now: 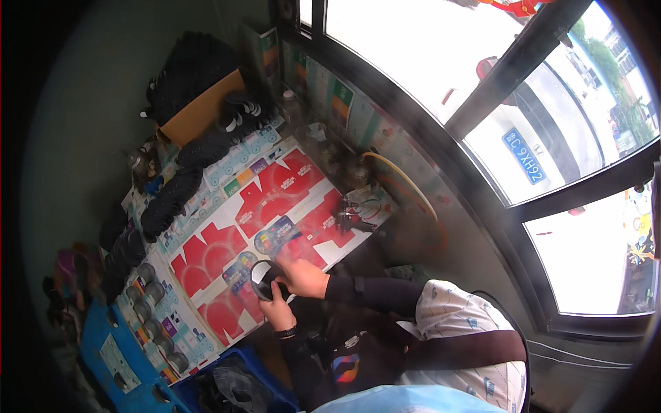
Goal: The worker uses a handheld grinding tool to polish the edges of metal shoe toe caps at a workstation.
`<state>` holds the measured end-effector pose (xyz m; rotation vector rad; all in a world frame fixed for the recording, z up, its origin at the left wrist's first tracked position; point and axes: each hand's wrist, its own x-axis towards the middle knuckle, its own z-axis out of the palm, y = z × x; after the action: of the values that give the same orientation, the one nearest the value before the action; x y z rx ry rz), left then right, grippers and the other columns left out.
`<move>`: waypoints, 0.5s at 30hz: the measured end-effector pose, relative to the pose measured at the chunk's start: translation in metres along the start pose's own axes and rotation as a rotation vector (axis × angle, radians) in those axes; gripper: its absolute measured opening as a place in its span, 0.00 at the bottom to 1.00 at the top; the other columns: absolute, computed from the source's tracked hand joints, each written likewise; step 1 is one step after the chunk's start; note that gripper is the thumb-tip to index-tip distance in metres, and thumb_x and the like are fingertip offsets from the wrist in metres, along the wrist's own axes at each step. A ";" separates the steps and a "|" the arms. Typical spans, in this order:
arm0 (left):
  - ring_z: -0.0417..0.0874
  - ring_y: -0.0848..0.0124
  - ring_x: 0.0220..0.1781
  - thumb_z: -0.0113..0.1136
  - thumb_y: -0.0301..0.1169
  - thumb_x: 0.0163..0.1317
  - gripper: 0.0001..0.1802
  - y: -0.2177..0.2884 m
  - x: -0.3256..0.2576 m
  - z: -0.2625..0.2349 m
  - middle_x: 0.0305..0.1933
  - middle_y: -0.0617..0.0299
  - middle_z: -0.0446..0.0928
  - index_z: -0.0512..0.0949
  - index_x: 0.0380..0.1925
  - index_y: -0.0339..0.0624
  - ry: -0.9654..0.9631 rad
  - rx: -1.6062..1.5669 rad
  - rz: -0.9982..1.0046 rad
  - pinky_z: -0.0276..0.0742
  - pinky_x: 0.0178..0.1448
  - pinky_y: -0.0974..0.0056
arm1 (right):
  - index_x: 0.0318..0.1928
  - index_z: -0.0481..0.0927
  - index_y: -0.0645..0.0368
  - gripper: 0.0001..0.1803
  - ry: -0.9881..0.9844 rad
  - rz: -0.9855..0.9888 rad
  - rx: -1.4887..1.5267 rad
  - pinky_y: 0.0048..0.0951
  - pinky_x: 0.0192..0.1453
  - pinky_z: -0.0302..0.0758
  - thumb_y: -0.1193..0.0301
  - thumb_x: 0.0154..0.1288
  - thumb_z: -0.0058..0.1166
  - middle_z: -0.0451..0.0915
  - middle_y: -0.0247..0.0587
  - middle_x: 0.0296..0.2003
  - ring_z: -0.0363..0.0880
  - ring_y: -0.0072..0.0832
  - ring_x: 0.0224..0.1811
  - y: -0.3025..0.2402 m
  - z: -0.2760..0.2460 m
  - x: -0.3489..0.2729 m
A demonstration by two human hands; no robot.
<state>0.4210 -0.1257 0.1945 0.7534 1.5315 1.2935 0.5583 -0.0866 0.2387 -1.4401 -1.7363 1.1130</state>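
A black, rounded piece (261, 289) with a white patch inside its curved rim is held over the near edge of the table; its exact kind I cannot make out. My left hand (278, 314) grips it from below, thumb on its near side. Close against its right side is my right hand (304, 277), whose fingers are smeared by motion, so their hold is unclear. Beneath both hands lie flat red and white printed sheets (215, 255). Two clear-looking round printed pieces, one of them a blue card (275, 236), rest on the sheets just beyond.
Rows of black curved pieces (172, 199) line the table's far left side, below a cardboard box (200, 110) heaped with more. Several grey round pieces (142, 310) sit at the left. A blue bin (237, 375) stands near me. A dark tool (351, 221) lies right, beneath the window wall.
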 end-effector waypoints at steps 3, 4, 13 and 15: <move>0.82 0.69 0.46 0.63 0.30 0.68 0.16 -0.013 0.008 -0.025 0.46 0.57 0.83 0.79 0.47 0.26 -0.075 -0.008 -0.050 0.75 0.53 0.63 | 0.48 0.68 0.66 0.21 -0.109 -0.033 -0.204 0.55 0.37 0.75 0.60 0.70 0.54 0.79 0.57 0.25 0.81 0.57 0.33 0.009 0.004 -0.002; 0.82 0.67 0.45 0.63 0.29 0.67 0.15 -0.019 0.011 -0.039 0.46 0.56 0.83 0.79 0.48 0.27 -0.076 0.128 0.054 0.75 0.53 0.61 | 0.53 0.70 0.61 0.21 -0.223 -0.079 -0.334 0.52 0.39 0.76 0.56 0.73 0.51 0.82 0.57 0.33 0.82 0.56 0.35 0.018 0.001 -0.002; 0.85 0.44 0.47 0.67 0.37 0.60 0.19 -0.096 0.007 -0.318 0.39 0.37 0.83 0.82 0.41 0.29 -0.184 1.111 -0.287 0.78 0.50 0.50 | 0.51 0.72 0.66 0.22 0.097 0.271 -0.870 0.52 0.54 0.75 0.69 0.57 0.57 0.74 0.61 0.47 0.75 0.56 0.51 0.243 -0.084 -0.003; 0.82 0.39 0.48 0.58 0.50 0.66 0.28 -0.114 -0.031 -0.373 0.40 0.35 0.82 0.82 0.40 0.29 -0.122 1.338 -0.337 0.77 0.50 0.46 | 0.57 0.68 0.64 0.27 0.037 0.235 -0.888 0.52 0.57 0.74 0.71 0.57 0.58 0.72 0.60 0.51 0.72 0.58 0.55 0.270 -0.091 -0.003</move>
<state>0.0994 -0.3191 0.0852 1.2387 2.2102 -0.1887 0.7610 -0.0558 0.0403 -2.1972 -2.1949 0.3789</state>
